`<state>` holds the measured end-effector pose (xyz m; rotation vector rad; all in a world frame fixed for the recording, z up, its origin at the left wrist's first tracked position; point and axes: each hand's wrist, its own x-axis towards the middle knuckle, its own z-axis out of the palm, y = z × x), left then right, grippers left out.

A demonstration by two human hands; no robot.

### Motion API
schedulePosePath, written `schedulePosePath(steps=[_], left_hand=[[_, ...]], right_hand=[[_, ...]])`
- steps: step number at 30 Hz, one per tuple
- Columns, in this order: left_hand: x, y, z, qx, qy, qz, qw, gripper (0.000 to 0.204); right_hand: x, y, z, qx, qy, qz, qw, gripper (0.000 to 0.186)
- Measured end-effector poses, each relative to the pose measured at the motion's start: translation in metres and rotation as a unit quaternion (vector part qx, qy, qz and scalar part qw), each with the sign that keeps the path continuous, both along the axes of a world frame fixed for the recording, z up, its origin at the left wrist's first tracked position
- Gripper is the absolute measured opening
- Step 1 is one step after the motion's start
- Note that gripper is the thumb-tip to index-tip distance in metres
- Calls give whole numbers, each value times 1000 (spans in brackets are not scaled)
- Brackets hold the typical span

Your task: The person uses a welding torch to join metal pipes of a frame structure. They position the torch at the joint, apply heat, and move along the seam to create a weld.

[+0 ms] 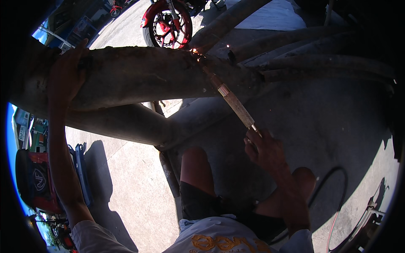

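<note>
A thick, curved metal pipe with a rough upper edge crosses in front of me. My left hand lies on its left end, fingers stretched out, beside a small dark lump on the pipe. In a closed grip my right hand holds the lower end of a long, slim cylindrical tool with a brass-coloured fitting; its exact kind does not show. The tool slants up and left across the pipe. Bright sparks glow at its far tip, by the pipe's upper edge.
Another pipe runs below, and more long pipes extend right. A motorcycle's red front wheel stands behind the sparks. A dark hose curves over the concrete at right. A red and black vehicle is at left.
</note>
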<state>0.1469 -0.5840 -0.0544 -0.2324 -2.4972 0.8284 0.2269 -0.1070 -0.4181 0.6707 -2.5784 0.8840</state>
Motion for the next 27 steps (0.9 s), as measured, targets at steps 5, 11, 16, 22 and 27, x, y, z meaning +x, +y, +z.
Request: schedulePosePath(steps=[5,11,16,22,27], left_hand=[[1,2,1,5,-4,3,1000,71],[3,7,1,-9,-5,3,1000,69],[2,9,1,-7,-10,-4,1000,69],[-2,5,1,-11,-11,1,1000,71],[-1,6,-1,-10,1,-10,1000,70]], right_hand=[[0,0,-4,-2,28,-3,1000,35],[1,2,2,22,21,0,1000,27],[3,-1,5,17,29,-12,999,27],[5,-1,6,36,42,-22,998,29],[6,-2,5,32,59,-25,997,29]])
